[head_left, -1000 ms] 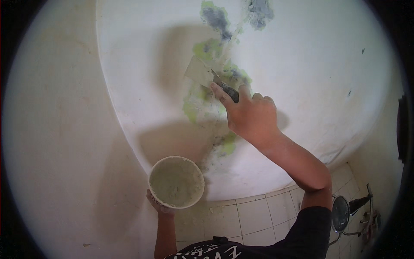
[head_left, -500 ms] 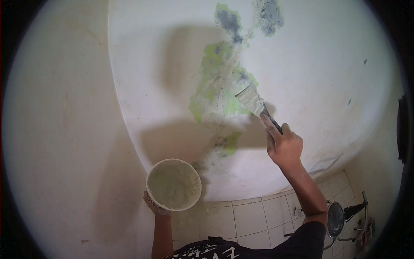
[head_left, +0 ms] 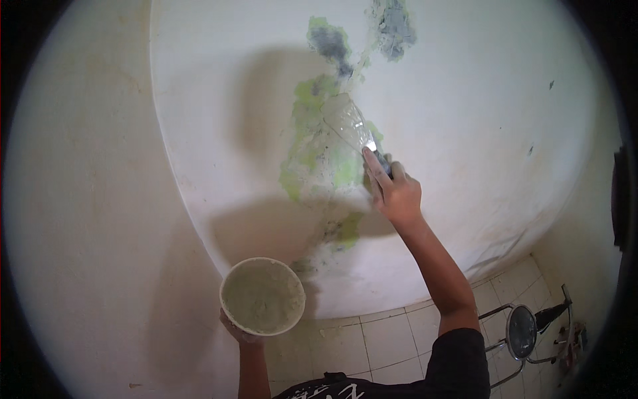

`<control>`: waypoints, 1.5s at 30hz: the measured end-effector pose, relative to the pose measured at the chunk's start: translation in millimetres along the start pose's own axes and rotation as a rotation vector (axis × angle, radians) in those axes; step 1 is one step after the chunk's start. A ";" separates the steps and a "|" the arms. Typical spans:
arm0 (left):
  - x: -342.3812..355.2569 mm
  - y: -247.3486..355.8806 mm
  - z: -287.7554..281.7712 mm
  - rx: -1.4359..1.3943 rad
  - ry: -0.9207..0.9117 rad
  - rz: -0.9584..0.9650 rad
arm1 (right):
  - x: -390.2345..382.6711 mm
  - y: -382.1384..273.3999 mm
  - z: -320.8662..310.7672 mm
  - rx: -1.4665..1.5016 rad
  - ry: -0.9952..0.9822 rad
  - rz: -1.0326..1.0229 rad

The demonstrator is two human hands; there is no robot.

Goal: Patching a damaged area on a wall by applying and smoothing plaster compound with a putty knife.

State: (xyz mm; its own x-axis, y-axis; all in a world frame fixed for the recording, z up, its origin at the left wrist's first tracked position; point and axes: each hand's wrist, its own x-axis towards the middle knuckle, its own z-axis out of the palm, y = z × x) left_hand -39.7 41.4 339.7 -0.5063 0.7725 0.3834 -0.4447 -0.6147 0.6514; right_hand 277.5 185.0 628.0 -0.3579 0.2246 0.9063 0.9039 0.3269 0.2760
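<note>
My right hand [head_left: 397,191] is closed round the dark handle of a putty knife [head_left: 347,123], the index finger stretched along it toward the blade. Whitish paste coats the blade, which lies against or very close to a damaged patch [head_left: 299,159] of green and grey on the white wall [head_left: 452,126]. Low on the left, my left hand [head_left: 234,327] holds a round white tub [head_left: 300,320] from beneath and the side; most of its fingers are hidden behind it. Greyish-green paste [head_left: 262,296] lies inside the tub.
A stool [head_left: 522,331] with a round dark seat and metal legs stands on the tiled floor [head_left: 392,336] at the lower right. Some clutter [head_left: 573,349] sits beyond it. Another wall [head_left: 86,186] meets this one in a corner on the left.
My right hand has moved the putty knife up and left across the patch, turning its blade more upright. The tub stays in my left hand; the whole view has shifted slightly.
</note>
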 end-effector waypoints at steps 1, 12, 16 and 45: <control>-1.7 -2.7 -6.4 -0.095 0.055 -0.082 | -9.1 1.8 3.6 0.000 0.000 -0.003; 12.2 15.9 7.1 0.047 0.005 0.111 | -0.3 -23.0 -63.6 0.105 0.027 0.127; 11.7 14.9 18.1 0.034 0.056 0.105 | 38.1 -48.8 -49.1 0.095 0.072 0.221; 6.8 -4.0 -20.2 -0.307 0.166 -0.227 | 58.7 -104.5 -80.1 0.136 -0.085 0.491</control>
State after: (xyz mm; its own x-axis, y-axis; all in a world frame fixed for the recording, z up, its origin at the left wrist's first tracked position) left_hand -56.3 45.9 326.5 -0.4708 0.8733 0.1249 -0.7460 -0.4697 0.4720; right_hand 180.8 90.5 678.0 0.0777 0.4536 0.8878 0.9337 0.2790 -0.2243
